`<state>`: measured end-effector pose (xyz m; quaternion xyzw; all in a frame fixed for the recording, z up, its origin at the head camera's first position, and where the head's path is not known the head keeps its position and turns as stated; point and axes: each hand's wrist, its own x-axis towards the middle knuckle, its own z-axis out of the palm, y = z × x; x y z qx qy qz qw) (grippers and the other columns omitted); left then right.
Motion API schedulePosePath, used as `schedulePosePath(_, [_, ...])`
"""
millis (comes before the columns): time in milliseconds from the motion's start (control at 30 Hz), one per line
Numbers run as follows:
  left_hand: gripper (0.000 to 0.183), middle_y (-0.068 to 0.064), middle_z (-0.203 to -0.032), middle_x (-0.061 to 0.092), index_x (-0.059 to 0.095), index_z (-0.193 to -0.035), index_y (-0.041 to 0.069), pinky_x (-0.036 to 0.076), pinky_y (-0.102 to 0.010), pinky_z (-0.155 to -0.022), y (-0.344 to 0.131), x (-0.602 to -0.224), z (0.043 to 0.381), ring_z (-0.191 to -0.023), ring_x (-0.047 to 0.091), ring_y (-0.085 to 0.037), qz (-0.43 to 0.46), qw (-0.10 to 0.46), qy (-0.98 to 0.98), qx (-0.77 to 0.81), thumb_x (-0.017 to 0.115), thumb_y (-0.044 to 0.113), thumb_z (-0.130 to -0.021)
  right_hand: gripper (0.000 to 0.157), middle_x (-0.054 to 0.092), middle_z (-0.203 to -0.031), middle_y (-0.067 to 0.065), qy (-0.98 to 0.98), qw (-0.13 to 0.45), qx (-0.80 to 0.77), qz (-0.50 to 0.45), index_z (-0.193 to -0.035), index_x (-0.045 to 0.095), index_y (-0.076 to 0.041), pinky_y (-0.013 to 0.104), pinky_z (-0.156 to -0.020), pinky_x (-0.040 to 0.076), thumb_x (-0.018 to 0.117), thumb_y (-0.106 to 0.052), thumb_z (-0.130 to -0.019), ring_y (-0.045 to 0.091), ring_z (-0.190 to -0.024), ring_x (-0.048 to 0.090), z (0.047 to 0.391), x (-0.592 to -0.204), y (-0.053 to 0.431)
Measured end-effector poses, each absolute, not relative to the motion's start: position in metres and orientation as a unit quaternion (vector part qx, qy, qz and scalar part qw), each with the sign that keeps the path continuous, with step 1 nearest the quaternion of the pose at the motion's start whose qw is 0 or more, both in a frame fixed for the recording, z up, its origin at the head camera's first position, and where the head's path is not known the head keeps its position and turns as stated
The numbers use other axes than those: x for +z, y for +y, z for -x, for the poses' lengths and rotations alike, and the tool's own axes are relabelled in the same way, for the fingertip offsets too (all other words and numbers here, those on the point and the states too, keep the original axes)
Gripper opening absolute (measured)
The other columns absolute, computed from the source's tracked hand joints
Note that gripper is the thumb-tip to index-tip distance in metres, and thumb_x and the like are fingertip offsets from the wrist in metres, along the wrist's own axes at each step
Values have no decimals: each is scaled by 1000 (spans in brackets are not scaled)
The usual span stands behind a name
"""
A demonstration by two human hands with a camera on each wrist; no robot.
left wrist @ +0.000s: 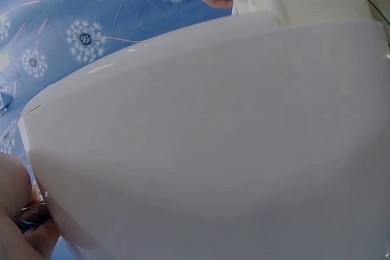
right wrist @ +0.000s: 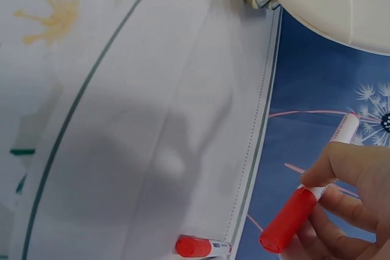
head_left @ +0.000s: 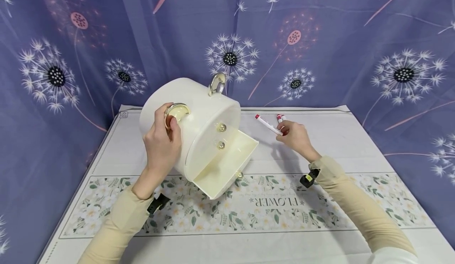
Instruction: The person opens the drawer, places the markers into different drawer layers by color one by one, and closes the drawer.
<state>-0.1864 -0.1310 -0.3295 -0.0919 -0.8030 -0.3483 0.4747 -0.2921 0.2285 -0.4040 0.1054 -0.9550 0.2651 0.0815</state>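
Note:
In the head view a white rounded box (head_left: 209, 110) is tilted, with a drawer (head_left: 227, 161) sticking out of its flat face and gold knobs on that face. My left hand (head_left: 161, 145) grips a gold ring handle (head_left: 177, 106) on the box's side. The box's smooth wall (left wrist: 201, 126) fills most of the left wrist view. My right hand (head_left: 296, 137) pinches a white marker (right wrist: 292, 211) with a red end, to the right of the box and apart from it. Another red-and-white marker (right wrist: 195, 246) lies on the cloth beyond that hand. Whether the box touches the table is hidden.
A white tablecloth (head_left: 302, 244) covers the table, with a floral band (head_left: 337, 216) reading "FLOWER" across it. A second gold handle (head_left: 217, 84) stands on the box's upper side. Blue dandelion-print curtains (head_left: 320, 11) enclose the back and sides.

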Motion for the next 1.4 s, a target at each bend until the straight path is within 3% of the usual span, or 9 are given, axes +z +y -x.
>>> schedulePosePath(167, [32,-20,-98,66,50,-121,4,46,-44,-50,-131,-329,186,-62,59,-31,90,476,-802,-349,48,7,-89,21,69,-77,9,-949,88,276,-123,-89,63,-12,26,-55,45,67,-7,-69,14,-60,60,291,-403,228])
schedulePosePath(600, [31,-20,-96,67,51,-120,5,44,-44,-49,-131,-327,185,-61,58,-31,89,475,-802,-350,47,7,-89,19,66,-83,8,-916,102,320,-218,-93,63,-7,30,-67,54,64,-2,-75,17,-75,61,287,-403,223])
schedulePosePath(967, [32,-20,-89,67,53,-121,7,43,-41,-50,-131,-324,183,-59,56,-28,93,466,-803,-359,47,6,-89,22,64,-94,6,-890,136,291,-325,-99,64,-7,29,-66,49,65,1,-79,15,-77,57,280,-402,218])
schedulePosePath(1200, [31,-20,-92,67,53,-121,6,44,-40,-51,-133,-324,182,-61,57,-28,96,453,-811,-359,46,8,-91,28,64,-100,5,-863,164,271,-394,-104,64,-7,32,-78,52,64,5,-79,18,-92,59,273,-399,212])
schedulePosePath(1400, [30,-17,-84,66,54,-120,6,41,-32,-51,-135,-323,182,-58,54,-22,91,443,-815,-363,45,11,-91,28,62,-104,5,-851,171,238,-436,-106,64,-8,34,-86,49,61,5,-81,20,-101,55,265,-396,204])
